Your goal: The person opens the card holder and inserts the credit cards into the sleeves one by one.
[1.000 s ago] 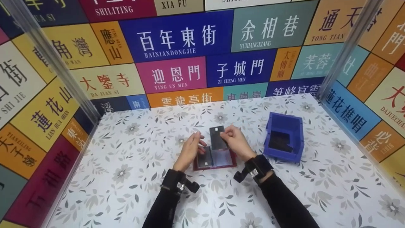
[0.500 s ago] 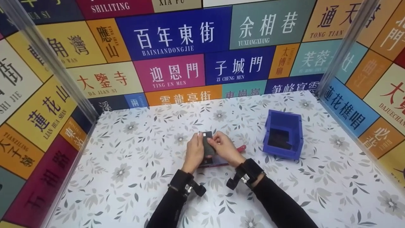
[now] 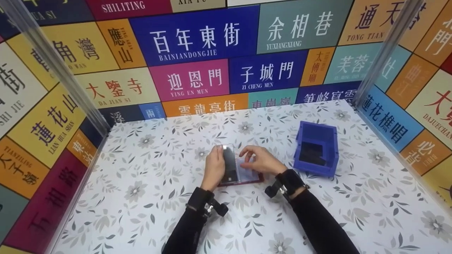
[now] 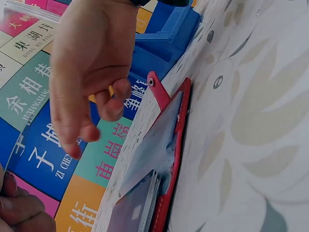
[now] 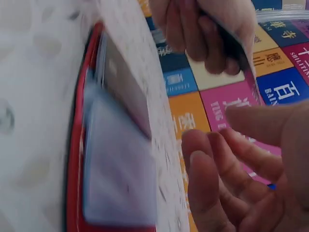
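Here, near the middle of the head view, the left hand (image 3: pixel 214 165) grips a flat dark card (image 3: pixel 230 158) between thumb and fingers, raised above the wallet. Just to its right in the frame, the right hand (image 3: pixel 262 160) holds nothing; its fingers are loosely bent, with a gap between thumb and fingertips, and hang above the wallet without touching it.

Below both hands, slightly under the centre of the head view, the red wallet (image 4: pixel 176 162) lies spread on the worktop (image 3: pixel 148 211). A clear plastic pocket (image 5: pixel 120 164) fills the lower left of the right wrist view, with another dark card (image 5: pixel 126 82) above it in the frame. The wallet's snap strap (image 4: pixel 157 89) sticks out near the centre of the left wrist view.

Farther out, right of centre in the head view, a blue bin (image 3: pixel 314 170) contains black flat pieces (image 3: pixel 310 153). Colourful sign panels (image 3: pixel 197 35) cover the wall across the top.
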The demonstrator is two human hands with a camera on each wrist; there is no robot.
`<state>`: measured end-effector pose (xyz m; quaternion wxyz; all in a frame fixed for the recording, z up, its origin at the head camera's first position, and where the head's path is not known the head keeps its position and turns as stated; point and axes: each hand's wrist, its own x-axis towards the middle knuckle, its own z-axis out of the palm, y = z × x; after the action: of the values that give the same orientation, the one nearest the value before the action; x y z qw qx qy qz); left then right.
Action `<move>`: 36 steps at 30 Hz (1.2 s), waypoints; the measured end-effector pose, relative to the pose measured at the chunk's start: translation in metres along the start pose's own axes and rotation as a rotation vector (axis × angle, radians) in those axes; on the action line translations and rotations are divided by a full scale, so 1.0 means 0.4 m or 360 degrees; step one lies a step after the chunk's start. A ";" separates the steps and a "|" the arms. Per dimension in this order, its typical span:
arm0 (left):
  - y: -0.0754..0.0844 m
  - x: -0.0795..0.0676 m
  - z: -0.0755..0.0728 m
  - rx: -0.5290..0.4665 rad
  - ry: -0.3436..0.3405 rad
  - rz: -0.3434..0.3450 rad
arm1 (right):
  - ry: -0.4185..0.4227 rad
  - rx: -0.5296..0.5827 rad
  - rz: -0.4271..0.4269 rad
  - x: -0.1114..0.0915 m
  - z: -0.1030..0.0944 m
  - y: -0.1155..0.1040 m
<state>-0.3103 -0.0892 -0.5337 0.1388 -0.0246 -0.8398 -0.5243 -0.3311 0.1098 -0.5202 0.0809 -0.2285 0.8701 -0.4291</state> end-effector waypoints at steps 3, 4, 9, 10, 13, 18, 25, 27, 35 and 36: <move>-0.004 0.003 -0.002 0.0023 0.0004 -0.0026 | -0.0131 -0.0372 -0.0012 -0.009 -0.029 0.032; -0.005 0.004 -0.002 0.0030 0.0006 -0.0037 | -0.0154 -0.0449 0.0007 -0.013 -0.037 0.040; -0.013 0.010 -0.005 0.0033 0.0016 -0.0058 | -0.0162 -0.0571 0.0127 -0.020 -0.055 0.058; -0.014 0.011 -0.005 0.0033 0.0018 -0.0060 | -0.0162 -0.0568 0.0141 -0.020 -0.055 0.059; -0.014 0.008 -0.006 -0.0003 0.0005 -0.0104 | -0.0170 -0.0565 0.0161 -0.018 -0.054 0.061; -0.015 0.000 -0.007 -0.0054 -0.0011 -0.0197 | -0.0185 -0.0564 0.0158 -0.018 -0.053 0.063; -0.033 -0.006 -0.009 -0.0094 -0.0198 -0.0240 | -0.0206 -0.0556 0.0095 -0.021 -0.058 0.069; -0.039 -0.007 -0.012 -0.0135 -0.0235 -0.0264 | -0.0214 -0.0555 0.0090 -0.021 -0.058 0.069; -0.051 -0.006 -0.012 -0.0298 -0.0290 -0.0416 | -0.0220 -0.0542 0.0129 -0.020 -0.058 0.067; -0.051 -0.005 -0.011 -0.0300 -0.0292 -0.0430 | -0.0219 -0.0542 0.0133 -0.020 -0.058 0.067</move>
<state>-0.3111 -0.1021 -0.5502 -0.0129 0.0278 -0.7918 -0.6101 -0.3405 0.1441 -0.5273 0.1180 -0.2314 0.9313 -0.2553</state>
